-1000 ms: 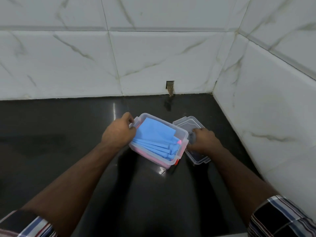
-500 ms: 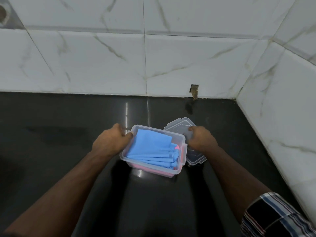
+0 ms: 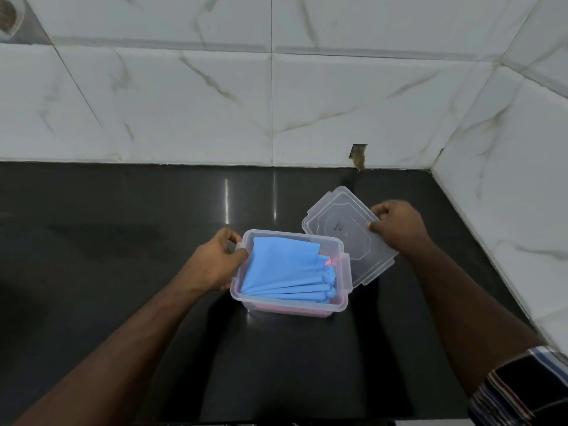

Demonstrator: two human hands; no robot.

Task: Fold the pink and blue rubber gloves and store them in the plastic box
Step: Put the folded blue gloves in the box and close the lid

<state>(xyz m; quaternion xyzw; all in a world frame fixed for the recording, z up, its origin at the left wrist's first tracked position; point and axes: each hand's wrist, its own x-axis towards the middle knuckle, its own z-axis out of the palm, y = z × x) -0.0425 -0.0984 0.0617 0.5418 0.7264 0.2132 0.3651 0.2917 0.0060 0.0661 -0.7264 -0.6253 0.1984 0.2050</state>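
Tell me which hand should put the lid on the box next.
Right. The right hand already grips the clear lid, tilted beside the plastic box. The left hand holds the box's left end, steadying it with the folded blue gloves inside.

Left hand [image 3: 215,262] gripping; right hand [image 3: 399,224] pinching

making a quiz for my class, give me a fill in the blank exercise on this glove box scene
1. The folded glove lying on top inside the plastic box is ____ in colour.
2. The right hand holds the clear ____, tilted beside the box.
3. The left hand grips the box at its ____ end.
4. The box stands on a ____ countertop.

Missing words: blue; lid; left; black
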